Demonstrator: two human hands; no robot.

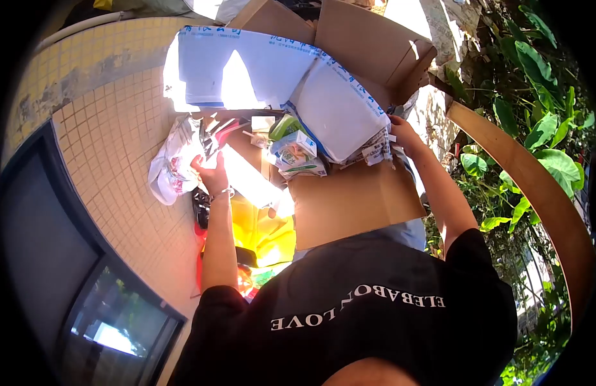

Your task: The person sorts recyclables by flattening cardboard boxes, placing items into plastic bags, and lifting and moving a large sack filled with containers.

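Note:
My left hand (pixel 212 175) is beside a crumpled white plastic bag (pixel 176 161), thumb and fingers apart, with nothing visible between them. On the right, my right hand (pixel 406 136) holds the edge of a large white box flap (pixel 340 109) with blue printing; its fingertips are partly hidden. The white flap joins another white panel (pixel 266 61) further left. Below it, a small white-and-green carton (pixel 298 154) and a green packet (pixel 284 127) lie among scraps. A brown cardboard sheet (pixel 356 202) lies in front of my body.
Brown cardboard boxes (pixel 369 42) stand at the back. A yellow bag (pixel 266 235) lies beside my left forearm. There is a tiled wall (pixel 137 122) with a dark window on the left. Leafy plants (pixel 542 128) and a curved brown strip (pixel 536 180) are on the right.

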